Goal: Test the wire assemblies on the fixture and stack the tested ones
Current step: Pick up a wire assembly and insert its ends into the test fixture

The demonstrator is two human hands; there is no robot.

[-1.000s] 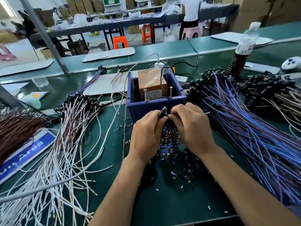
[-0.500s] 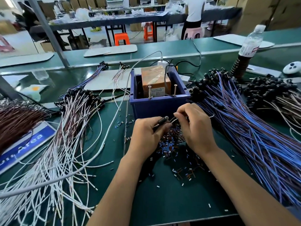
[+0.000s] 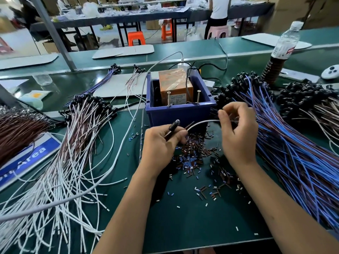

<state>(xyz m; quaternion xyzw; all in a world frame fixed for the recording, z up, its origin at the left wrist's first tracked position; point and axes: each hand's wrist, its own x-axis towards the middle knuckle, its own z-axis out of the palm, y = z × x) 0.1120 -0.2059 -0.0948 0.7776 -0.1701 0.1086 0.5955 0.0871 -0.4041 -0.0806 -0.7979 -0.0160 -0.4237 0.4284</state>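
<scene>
The thin pale-grey wire assembly with a black barrel-shaped head (image 3: 200, 122) hangs in the air just in front of the blue plastic fixture box (image 3: 180, 112), arching between both hands. The left hand (image 3: 161, 143) has its fingers curled round the black head end, pinching it near the tip; the right hand (image 3: 238, 132) pinches the loose wire tail between thumb and fingertips. It looks very light and limp: the wire will sag and whip, so it is best taken at the stiff black head and close to the stripped tail, never by the slack middle. The bare ends probably bend easily, and the thin insulation may be slippery in a light pinch. Inside the box sit an orange block wrapped in clear film (image 3: 175, 85) and two upright metal screws (image 3: 168, 99), likely the contact posts. Below the hands lies a scatter of small blue and brown sleeve offcuts (image 3: 190, 158) on the green surface (image 3: 183, 217). A pile of white-and-brown assemblies (image 3: 73, 143) spreads at the left, a blue-and-purple pile (image 3: 293, 153) at the right
</scene>
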